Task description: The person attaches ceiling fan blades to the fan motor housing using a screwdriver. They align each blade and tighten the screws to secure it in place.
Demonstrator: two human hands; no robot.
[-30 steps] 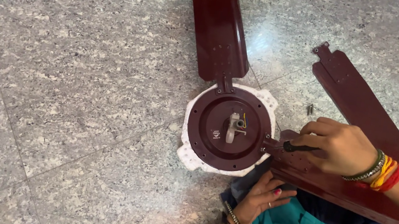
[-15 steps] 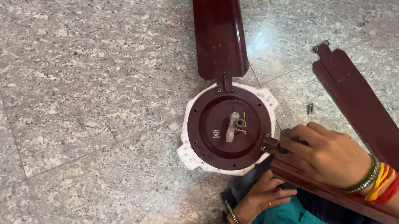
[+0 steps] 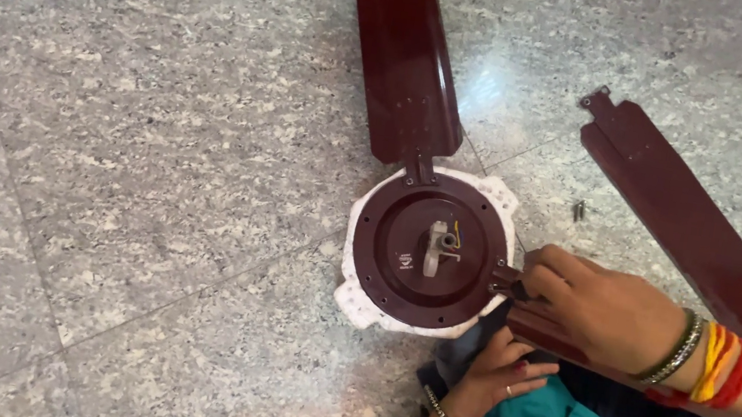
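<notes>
Right hand (image 3: 605, 312) now lower over the blade bracket (image 3: 507, 280) beside the fan motor (image 3: 431, 252), fingers curled, grip unclear.

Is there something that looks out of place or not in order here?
Yes. One fan blade lies detached on the floor, apart from the fan motor, with loose screws beside it.

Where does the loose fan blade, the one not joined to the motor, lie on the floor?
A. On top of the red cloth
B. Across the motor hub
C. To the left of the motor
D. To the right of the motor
D: the loose fan blade lies apart on the stone floor, right of the round motor.
</notes>
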